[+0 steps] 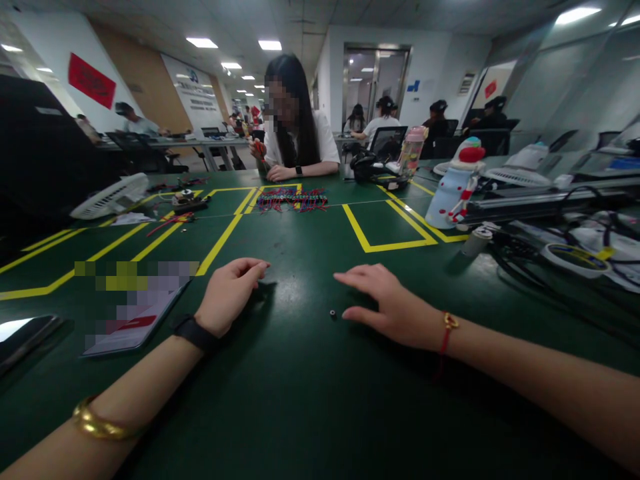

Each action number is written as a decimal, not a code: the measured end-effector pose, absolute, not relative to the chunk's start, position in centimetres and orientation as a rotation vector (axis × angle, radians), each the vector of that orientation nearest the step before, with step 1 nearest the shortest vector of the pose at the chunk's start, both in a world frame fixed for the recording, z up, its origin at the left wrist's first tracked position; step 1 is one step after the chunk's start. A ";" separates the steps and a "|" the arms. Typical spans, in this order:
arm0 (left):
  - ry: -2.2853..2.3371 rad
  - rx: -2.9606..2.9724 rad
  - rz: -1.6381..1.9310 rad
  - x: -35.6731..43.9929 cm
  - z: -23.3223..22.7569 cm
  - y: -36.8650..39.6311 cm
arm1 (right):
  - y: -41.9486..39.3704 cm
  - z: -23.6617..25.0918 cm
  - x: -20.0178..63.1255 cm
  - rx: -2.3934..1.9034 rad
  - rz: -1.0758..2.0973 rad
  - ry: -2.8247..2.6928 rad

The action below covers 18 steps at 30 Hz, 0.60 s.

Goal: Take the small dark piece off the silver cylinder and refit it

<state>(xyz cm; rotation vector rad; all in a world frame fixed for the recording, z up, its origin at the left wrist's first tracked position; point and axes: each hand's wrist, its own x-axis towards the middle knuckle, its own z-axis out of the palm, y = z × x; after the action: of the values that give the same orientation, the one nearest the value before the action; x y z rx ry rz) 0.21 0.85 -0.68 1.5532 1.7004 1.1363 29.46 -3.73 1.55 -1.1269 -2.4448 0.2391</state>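
My left hand rests on the dark green table, fingers loosely curled, palm down, holding nothing I can see. It wears a black band at the wrist and a gold bangle further up the arm. My right hand lies flat on the table with fingers spread and pointing left, a red cord bracelet at the wrist. A tiny black ring-shaped part sits on the table just left of my right thumb, between the two hands and untouched.
A phone lies to the left, another dark device at the edge. A pile of red and blue wires lies before a seated person opposite. Fan, white bottle, cables at right.
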 end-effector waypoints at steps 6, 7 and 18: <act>1.672 1.590 1.140 0.3 -0.3 0.4 | -3.7 1.6 29.3 -1.127 0.289 -2.463; 1.672 1.589 1.138 0.3 -0.3 0.4 | -3.0 2.2 30.6 -1.221 0.208 -2.403; 1.673 1.611 1.140 0.3 -0.5 0.5 | 3.4 7.9 51.2 -2.404 -0.163 -1.871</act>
<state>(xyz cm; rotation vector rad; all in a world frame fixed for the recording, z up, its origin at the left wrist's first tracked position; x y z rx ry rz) 0.31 0.50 -0.53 1.6109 1.6727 1.1403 51.17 3.39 7.89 -2.4035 -1.8708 -0.1629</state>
